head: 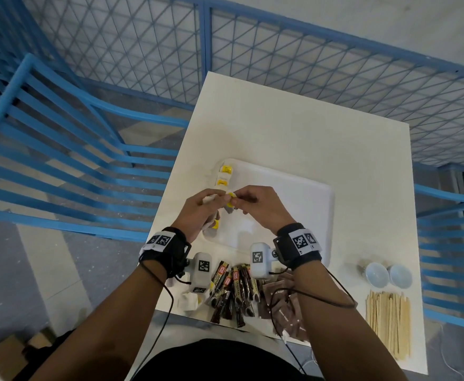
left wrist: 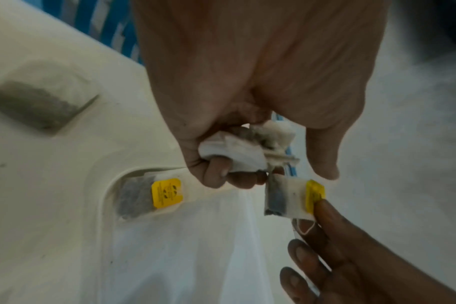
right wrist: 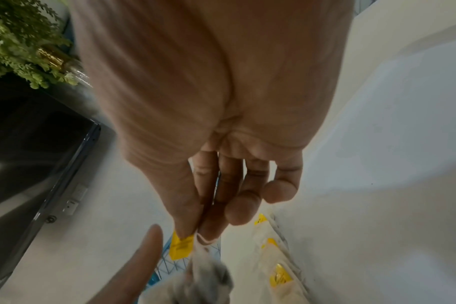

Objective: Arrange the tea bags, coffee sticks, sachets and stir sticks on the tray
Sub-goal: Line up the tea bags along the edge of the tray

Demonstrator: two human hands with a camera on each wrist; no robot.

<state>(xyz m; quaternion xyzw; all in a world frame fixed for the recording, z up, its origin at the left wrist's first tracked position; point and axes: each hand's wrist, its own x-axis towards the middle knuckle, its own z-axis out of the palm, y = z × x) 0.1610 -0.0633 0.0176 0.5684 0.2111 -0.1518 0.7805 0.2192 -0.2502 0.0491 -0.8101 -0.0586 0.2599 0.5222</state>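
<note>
Above the left side of the white tray (head: 294, 210) my two hands meet. My left hand (head: 222, 200) grips a crumpled bunch of tea bags (left wrist: 237, 150). One tea bag (left wrist: 284, 197) hangs from that bunch. My right hand (head: 239, 199) pinches its yellow tag (right wrist: 181, 246) between thumb and forefinger. Two tea bags (head: 224, 176) lie in a row along the tray's left rim, and another tea bag (left wrist: 143, 195) sits in the tray's corner below my left hand.
Near the table's front edge lie several coffee sticks (head: 236, 292), brown sachets (head: 283, 306) and a few more tea bags (head: 188, 301). Wooden stir sticks (head: 387, 323) and two small bowls (head: 387, 274) are at the right. Blue chairs flank the table.
</note>
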